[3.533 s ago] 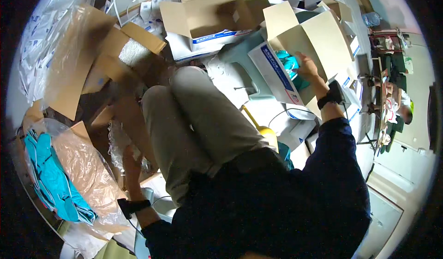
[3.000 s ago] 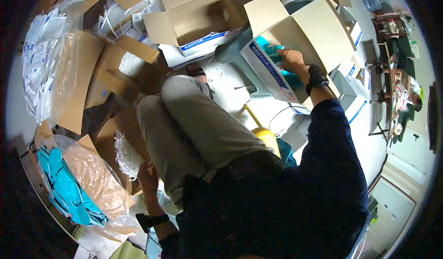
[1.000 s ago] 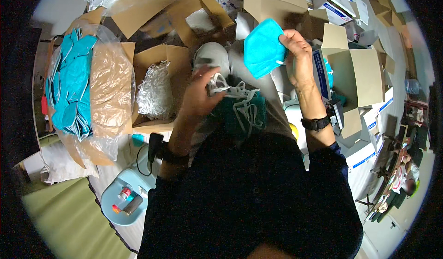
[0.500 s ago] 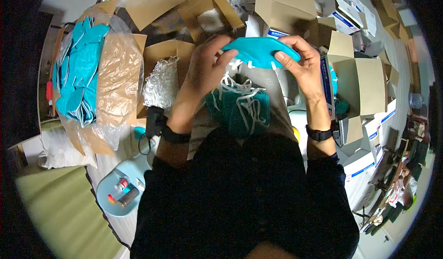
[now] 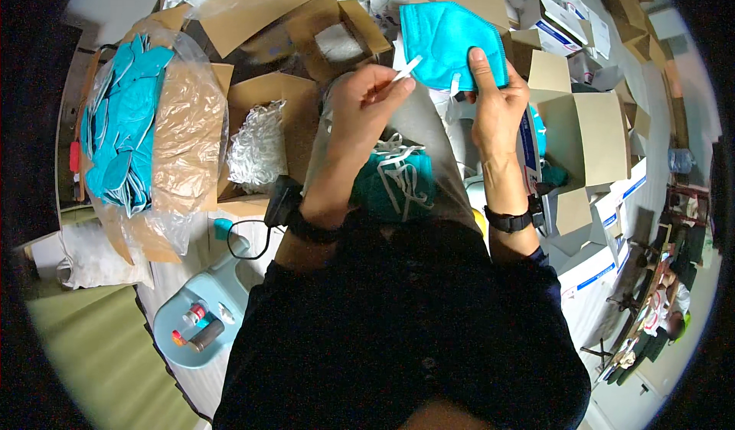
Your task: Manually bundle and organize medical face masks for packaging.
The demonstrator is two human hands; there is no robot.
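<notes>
My right hand [image 5: 498,97] grips a turquoise face mask [image 5: 452,43] by its right side, thumb on the near face. The mask is tilted up, with a short white tab at its lower edge. Left of it, my left hand [image 5: 371,97] pinches a white strap [image 5: 408,68] between thumb and fingertips; its end reaches the mask's lower left corner. In my lap below lies a pile of darker green masks [image 5: 394,185] with white straps tangled over them.
At left, a plastic-lined carton [image 5: 195,124] holds many turquoise masks [image 5: 126,135]. Beside it, a box contains white straps [image 5: 259,147]. Open cartons [image 5: 601,135] crowd the right. A pale blue stool tray [image 5: 172,353] with small bottles stands lower left.
The mask has swung up and to the right in my right hand, showing its broad face. My left hand has let go of its left edge and now pinches a white strap.
</notes>
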